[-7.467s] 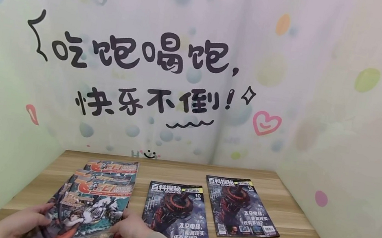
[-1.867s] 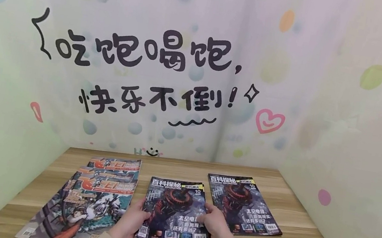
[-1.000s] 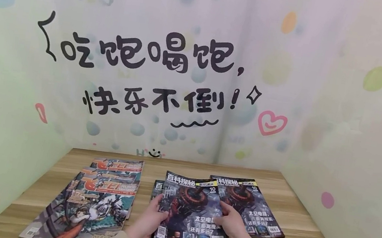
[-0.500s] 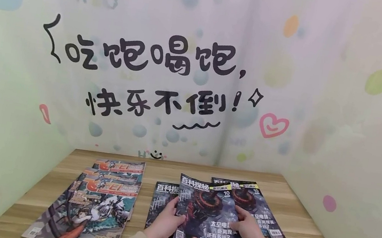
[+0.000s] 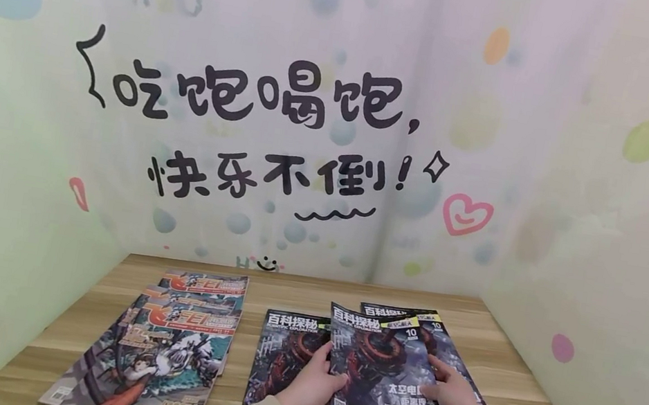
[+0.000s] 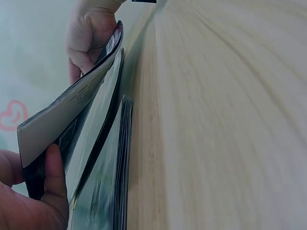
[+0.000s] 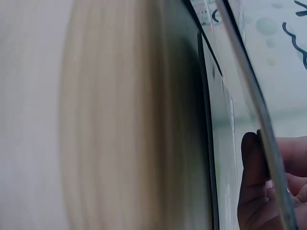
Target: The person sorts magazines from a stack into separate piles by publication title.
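A dark Scientific Exploration magazine [image 5: 384, 372] is held raised above the table, its top right part covering another copy. My left hand [image 5: 315, 384] grips its left edge, thumb on the cover. At the opposite edge, my right hand [image 5: 459, 399] pinches it with the thumb on top. In the left wrist view the held magazine [image 6: 62, 115] is tilted, with a gap under it. The right wrist view shows its thin edge between thumb and fingers [image 7: 256, 187]. Below lies a matching magazine [image 5: 282, 357], partly hidden; another matching magazine [image 5: 447, 350] lies behind on the right.
On the left, several overlapping comic-style magazines [image 5: 169, 354] lie fanned toward the front. The wooden table [image 5: 311, 291] meets a printed curtain wall [image 5: 292, 247] at the back, and pale walls stand at both sides.
Earlier both hands were on the left-hand magazines. Then they took the top magazine from the middle and carried it rightward, uncovering the copy beneath and overlapping the right one in view.
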`<state>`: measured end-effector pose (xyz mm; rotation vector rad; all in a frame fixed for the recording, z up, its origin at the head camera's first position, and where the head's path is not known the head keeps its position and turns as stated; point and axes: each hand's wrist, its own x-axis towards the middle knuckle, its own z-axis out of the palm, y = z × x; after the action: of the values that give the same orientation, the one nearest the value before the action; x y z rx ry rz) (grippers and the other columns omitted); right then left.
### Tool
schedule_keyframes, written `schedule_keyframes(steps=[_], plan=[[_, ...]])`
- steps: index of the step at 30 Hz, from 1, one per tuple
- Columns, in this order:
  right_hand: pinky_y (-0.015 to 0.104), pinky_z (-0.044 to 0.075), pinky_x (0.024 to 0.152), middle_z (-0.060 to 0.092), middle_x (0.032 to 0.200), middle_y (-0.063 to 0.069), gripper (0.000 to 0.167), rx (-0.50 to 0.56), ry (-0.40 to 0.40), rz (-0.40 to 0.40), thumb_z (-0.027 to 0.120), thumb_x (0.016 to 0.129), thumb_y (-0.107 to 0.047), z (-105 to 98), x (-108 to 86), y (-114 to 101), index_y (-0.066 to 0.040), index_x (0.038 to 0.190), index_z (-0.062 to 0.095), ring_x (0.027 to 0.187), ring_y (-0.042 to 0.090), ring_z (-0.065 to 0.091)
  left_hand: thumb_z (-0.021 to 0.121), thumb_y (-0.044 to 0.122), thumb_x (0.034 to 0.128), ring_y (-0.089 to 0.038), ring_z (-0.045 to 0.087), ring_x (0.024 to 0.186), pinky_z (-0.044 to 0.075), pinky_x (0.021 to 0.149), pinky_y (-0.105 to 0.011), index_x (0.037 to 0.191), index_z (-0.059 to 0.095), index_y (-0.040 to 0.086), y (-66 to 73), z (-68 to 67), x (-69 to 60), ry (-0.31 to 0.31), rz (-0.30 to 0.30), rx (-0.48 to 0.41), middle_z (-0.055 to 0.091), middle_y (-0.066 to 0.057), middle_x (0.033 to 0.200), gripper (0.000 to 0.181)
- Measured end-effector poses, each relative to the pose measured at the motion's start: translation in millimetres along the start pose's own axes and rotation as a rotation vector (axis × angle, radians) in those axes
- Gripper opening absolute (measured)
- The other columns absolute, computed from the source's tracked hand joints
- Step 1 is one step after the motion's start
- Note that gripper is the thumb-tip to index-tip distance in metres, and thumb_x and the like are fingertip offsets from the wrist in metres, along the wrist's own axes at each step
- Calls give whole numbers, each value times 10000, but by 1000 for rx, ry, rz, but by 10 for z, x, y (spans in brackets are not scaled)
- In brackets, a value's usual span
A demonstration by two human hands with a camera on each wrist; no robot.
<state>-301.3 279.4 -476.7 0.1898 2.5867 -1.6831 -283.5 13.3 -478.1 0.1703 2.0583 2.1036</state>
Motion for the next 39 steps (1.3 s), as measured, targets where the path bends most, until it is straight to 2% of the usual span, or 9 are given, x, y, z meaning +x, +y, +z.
schedule_keyframes(steps=[3,6,11,15,19,27,33,39], plan=[[346,456,803,417,1302,320,762,14,5,-1,658,805,23,-93,-4,35,17,1478,299,1005,319,522,594,47,913,-423,494,1210,404,999,-561,1504,98,-44,16,97,19,-13,-10,-21,310,-391,1416,777],[322,474,747,429,1264,319,769,57,2,-9,640,795,52,-172,-12,66,29,1476,284,908,283,551,587,28,904,-412,508,1195,440,969,-544,1504,104,-44,31,188,41,-22,-14,-38,284,-402,1422,774],[329,496,712,439,1247,326,785,103,-5,-15,613,799,73,-284,-27,125,29,1489,240,819,241,572,557,-19,893,-320,628,1026,539,839,-460,1509,101,-28,63,324,78,-33,-16,-96,313,-390,1410,766],[318,491,721,424,1296,338,790,90,2,-19,615,801,62,-379,-6,165,34,1490,229,838,231,566,549,-41,883,-273,664,916,564,760,-432,1510,116,-14,83,429,109,-29,-22,-124,367,-363,1386,762],[323,489,723,405,1331,334,776,75,0,-5,609,818,47,-494,23,186,28,1493,227,863,231,562,542,-65,859,-281,667,906,564,756,-435,1509,111,-11,91,527,145,-50,-31,-149,427,-323,1346,782],[360,516,683,552,1124,237,771,94,-20,6,572,819,82,-688,80,299,43,1490,195,795,226,590,505,-164,797,-265,652,915,556,766,-420,1509,137,-21,55,668,204,-136,-40,-229,601,-173,1173,814],[365,512,688,523,1163,277,759,62,-31,40,580,828,68,-751,138,342,43,1488,205,802,234,590,494,-198,769,-260,643,934,555,775,-403,1493,107,-83,25,719,221,-145,-54,-212,575,-171,1194,829],[337,495,703,447,1258,365,769,1,-34,13,607,811,68,-782,189,355,83,1465,204,827,220,579,489,-205,755,-261,635,970,546,812,-389,1478,162,-96,-20,753,232,-146,-44,-207,541,-196,1245,801]])
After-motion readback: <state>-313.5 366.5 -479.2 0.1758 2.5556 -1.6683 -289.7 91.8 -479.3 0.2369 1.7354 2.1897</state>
